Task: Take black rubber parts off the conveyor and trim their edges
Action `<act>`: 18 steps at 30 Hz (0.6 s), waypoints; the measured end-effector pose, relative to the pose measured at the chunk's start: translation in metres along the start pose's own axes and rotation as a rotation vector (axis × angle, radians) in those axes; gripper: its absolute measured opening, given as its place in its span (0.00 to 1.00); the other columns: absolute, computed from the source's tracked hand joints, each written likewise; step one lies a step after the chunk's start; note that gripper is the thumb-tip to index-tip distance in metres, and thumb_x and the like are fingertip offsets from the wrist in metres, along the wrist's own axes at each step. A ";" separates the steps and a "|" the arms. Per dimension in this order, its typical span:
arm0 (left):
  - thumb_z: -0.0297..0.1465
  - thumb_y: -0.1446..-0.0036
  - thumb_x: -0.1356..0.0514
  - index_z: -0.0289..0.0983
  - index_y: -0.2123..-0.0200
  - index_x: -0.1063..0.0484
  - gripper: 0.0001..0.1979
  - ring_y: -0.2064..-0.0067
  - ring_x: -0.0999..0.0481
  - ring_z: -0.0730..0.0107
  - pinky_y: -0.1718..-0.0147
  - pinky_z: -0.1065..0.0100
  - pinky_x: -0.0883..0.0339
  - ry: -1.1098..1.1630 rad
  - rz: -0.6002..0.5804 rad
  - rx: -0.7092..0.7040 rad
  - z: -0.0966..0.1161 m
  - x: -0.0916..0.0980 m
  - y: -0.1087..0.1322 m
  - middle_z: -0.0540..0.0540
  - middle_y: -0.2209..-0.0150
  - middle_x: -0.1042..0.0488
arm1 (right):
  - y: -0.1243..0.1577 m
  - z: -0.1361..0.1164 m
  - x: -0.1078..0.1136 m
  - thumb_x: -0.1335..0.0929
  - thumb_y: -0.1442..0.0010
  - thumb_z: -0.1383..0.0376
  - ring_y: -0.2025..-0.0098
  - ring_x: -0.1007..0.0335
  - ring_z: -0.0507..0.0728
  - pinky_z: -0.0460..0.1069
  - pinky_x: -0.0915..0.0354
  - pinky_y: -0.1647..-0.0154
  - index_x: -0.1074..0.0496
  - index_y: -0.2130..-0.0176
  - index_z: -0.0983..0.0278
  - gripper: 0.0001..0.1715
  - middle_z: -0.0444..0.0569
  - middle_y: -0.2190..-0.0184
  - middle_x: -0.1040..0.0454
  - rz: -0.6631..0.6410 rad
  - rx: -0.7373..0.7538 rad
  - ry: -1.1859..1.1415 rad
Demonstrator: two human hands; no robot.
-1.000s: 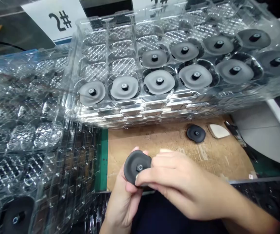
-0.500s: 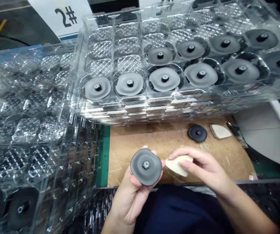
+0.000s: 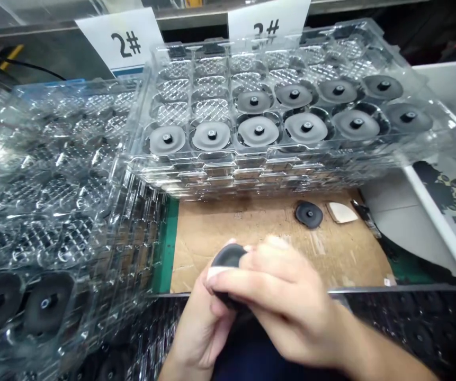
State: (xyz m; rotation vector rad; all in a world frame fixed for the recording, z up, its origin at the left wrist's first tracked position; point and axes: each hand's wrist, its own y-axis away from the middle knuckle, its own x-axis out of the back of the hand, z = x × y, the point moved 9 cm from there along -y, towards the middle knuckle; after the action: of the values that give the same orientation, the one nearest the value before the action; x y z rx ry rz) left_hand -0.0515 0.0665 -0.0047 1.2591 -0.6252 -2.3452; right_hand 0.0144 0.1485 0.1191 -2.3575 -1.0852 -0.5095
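My left hand is closed round a dark grey, rounded disc, holding it up above the cardboard; most of the disc is covered by my other hand. My right hand lies across the disc's face with its fingers bent, slightly blurred. Under those fingers a pale edge of the cream wedge-shaped pad shows against the disc; the rest of it is hidden. On the cardboard sheet beyond my hands lie another dark disc with a central stud and a second cream pad.
A stack of clear plastic trays stands behind the cardboard, with several grey discs in the top one's pockets. More clear trays rise on the left. Paper signs hang at the back. A white surface is on the right.
My right hand has moved left with the cream pad, from beside the disc onto its face. The disc now looks tilted and mostly covered. The view has shifted slightly.
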 end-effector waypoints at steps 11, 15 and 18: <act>0.38 0.58 0.36 0.42 0.50 0.32 0.28 0.51 0.28 0.54 0.53 0.63 0.32 0.143 0.022 -0.087 0.012 0.012 0.012 0.42 0.53 0.25 | 0.091 0.109 -0.055 0.35 0.41 0.63 0.64 0.27 0.57 0.51 0.33 0.62 0.25 0.60 0.59 0.11 0.46 0.66 0.22 -0.010 -0.443 -0.019; 0.39 0.55 0.38 0.43 0.50 0.32 0.26 0.51 0.27 0.53 0.55 0.61 0.30 0.170 0.015 -0.080 0.009 0.013 0.016 0.43 0.54 0.25 | 0.083 0.089 -0.042 0.38 0.39 0.62 0.59 0.28 0.57 0.51 0.33 0.60 0.28 0.56 0.60 0.14 0.49 0.59 0.24 0.081 -0.494 0.000; 0.38 0.56 0.37 0.42 0.51 0.30 0.26 0.50 0.28 0.57 0.54 0.64 0.31 0.151 -0.028 -0.103 0.008 0.010 0.020 0.44 0.53 0.25 | 0.049 0.041 -0.019 0.38 0.38 0.63 0.56 0.30 0.55 0.48 0.35 0.59 0.33 0.51 0.59 0.15 0.47 0.55 0.27 0.224 -0.400 -0.038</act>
State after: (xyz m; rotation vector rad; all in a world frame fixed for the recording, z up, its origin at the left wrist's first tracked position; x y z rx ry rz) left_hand -0.0611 0.0463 0.0033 1.3900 -0.4360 -2.2469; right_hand 0.0464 0.1325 0.0626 -2.8027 -0.7735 -0.6481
